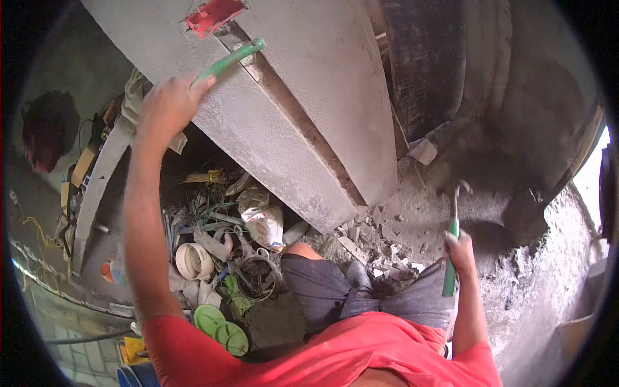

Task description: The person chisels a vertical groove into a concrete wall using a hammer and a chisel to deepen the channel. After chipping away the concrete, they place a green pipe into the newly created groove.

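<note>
My left hand (169, 106) is closed around a green plastic tube (229, 59), whose far end lies over a groove (293, 119) cut into the grey plastered wall (309, 58). At the top of that groove sits a red electrical box (215, 15), just beyond the tube. My right hand (459, 251) grips the green handle of a hammer (452, 227). The metal head points up and away from me, apart from the wall. Broken rubble (387, 255) lies below, between the wall and my knees.
To the left below the wall are a white plastic bag (264, 222), a cream-coloured round container (193, 261), a bucket (258, 277) of debris and green lids (219, 329). A dark panel (425, 64) stands at upper right. Rough ground extends on the right.
</note>
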Demonstrator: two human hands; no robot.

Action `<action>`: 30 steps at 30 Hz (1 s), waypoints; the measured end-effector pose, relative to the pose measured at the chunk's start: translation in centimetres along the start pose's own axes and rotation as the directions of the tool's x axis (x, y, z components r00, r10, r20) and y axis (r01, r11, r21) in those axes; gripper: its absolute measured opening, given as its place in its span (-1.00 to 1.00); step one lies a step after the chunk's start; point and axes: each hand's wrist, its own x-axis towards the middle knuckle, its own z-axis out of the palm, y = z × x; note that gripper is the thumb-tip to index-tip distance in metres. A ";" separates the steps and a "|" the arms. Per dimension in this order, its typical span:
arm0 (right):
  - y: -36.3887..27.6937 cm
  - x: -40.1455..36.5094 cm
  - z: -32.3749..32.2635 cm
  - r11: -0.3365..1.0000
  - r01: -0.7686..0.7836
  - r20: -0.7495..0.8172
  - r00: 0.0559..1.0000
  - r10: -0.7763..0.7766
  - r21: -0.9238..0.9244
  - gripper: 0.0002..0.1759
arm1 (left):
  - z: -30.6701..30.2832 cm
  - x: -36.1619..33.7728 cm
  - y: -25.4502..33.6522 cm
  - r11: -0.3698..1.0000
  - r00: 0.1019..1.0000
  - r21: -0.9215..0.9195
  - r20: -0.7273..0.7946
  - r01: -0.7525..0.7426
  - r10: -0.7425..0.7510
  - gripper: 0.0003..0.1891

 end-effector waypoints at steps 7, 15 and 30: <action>-21.9 2.6 2.1 0.838 0.542 0.020 0.839 -0.544 0.069 -0.75 | -2.7 1.7 1.1 0.990 0.992 0.068 0.027 -0.123 0.121 -0.49; -33.2 3.1 13.1 0.636 0.640 -0.037 0.717 -0.696 0.432 -0.60 | -3.7 2.3 1.7 0.983 0.986 0.099 0.080 -0.157 0.150 -0.53; -35.1 4.0 16.2 0.516 0.817 -0.173 0.565 -0.807 0.258 -0.49 | -3.5 2.5 1.0 0.992 0.989 0.063 0.104 -0.113 0.107 -0.55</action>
